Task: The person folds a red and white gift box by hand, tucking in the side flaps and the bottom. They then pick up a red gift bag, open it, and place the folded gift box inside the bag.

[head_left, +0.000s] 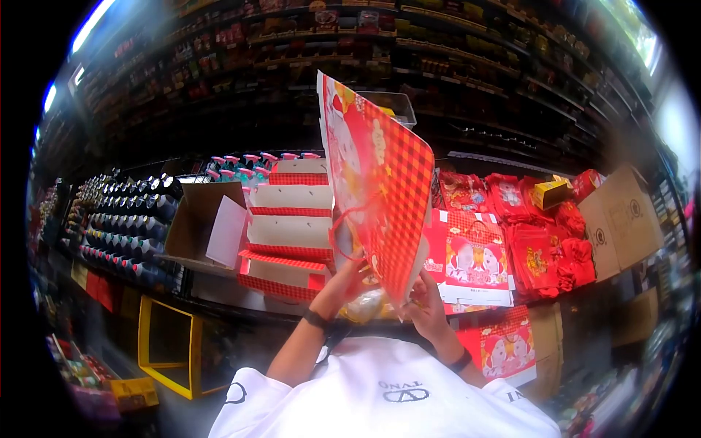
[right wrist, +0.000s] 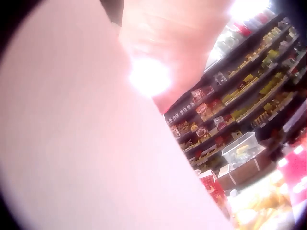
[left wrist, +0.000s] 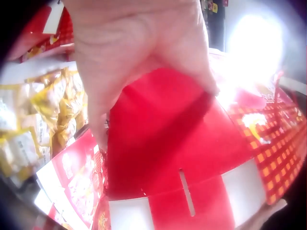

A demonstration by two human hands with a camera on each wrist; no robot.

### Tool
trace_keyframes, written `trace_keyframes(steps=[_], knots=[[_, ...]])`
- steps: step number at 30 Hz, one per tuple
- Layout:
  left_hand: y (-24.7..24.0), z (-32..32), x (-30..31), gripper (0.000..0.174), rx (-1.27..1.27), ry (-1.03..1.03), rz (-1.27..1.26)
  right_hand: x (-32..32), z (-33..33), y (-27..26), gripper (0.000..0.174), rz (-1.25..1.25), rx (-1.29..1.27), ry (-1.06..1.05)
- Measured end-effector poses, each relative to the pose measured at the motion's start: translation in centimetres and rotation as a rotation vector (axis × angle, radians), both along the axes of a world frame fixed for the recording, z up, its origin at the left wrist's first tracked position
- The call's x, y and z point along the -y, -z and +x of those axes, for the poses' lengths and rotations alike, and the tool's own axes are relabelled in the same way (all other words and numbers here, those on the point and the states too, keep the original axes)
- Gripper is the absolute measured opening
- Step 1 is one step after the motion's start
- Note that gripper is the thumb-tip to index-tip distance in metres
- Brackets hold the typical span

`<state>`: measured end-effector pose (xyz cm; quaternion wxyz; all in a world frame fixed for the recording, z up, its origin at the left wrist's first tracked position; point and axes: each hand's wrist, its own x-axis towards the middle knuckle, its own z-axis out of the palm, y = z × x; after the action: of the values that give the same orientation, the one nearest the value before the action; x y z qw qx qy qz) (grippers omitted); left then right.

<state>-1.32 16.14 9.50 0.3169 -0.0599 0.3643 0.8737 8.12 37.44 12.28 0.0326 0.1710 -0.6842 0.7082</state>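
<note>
A red gift box (head_left: 398,182) with a checkered side and printed front stands tilted up before my chest. My left hand (head_left: 349,283) grips its lower left part. In the left wrist view, the left hand (left wrist: 144,36) spreads thumb and fingers over the two sides of a red end panel (left wrist: 163,134), which has a slotted flap below. My right hand (head_left: 427,305) holds the box's lower right edge with bent fingers. A pale panel (right wrist: 86,143) fills much of the right wrist view, and the right hand (right wrist: 168,43) lies against it, fingertips hidden.
Open gift boxes (head_left: 288,226) stand in a row at left, beside a brown carton (head_left: 197,219). Flat printed boxes (head_left: 475,255) and red bags (head_left: 537,255) lie at right, near another carton (head_left: 624,219). Yellow-wrapped packets (left wrist: 53,110) lie beneath the held box. Stocked shelves rise behind.
</note>
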Motion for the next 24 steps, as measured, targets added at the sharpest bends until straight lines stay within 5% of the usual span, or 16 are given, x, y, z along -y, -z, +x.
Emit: trace_keyframes(steps=[4, 7, 11, 16, 20, 24], knots=[[1.0, -0.3, -0.1, 0.076, -0.179, 0.037, 0.1, 0.9, -0.3, -1.3, 0.075, -0.212, -0.018, 0.071], [0.6, -0.7, -0.4, 0.08, -0.156, 0.011, 0.212, -0.4, -0.1, -1.7, 0.052, 0.317, -0.249, 0.29], [3.1, -1.3, 0.2, 0.083, -0.148, -0.04, 0.306, -1.4, 0.0, -2.6, 0.028, 0.471, -0.255, 0.427], [-0.2, 0.5, 1.9, 0.064, -0.103, -0.219, 0.083, -3.7, -0.2, -0.2, 0.031, 0.271, -0.104, 0.497], [-2.4, 1.6, 4.4, 0.06, -0.135, -0.17, 0.178, -6.2, -0.9, 1.1, 0.042, -0.17, 0.064, 0.414], [-1.8, 2.2, 7.6, 0.051, -0.193, -0.192, 0.177, -13.8, -1.1, 2.6, 0.05, -0.234, 0.384, 0.421]])
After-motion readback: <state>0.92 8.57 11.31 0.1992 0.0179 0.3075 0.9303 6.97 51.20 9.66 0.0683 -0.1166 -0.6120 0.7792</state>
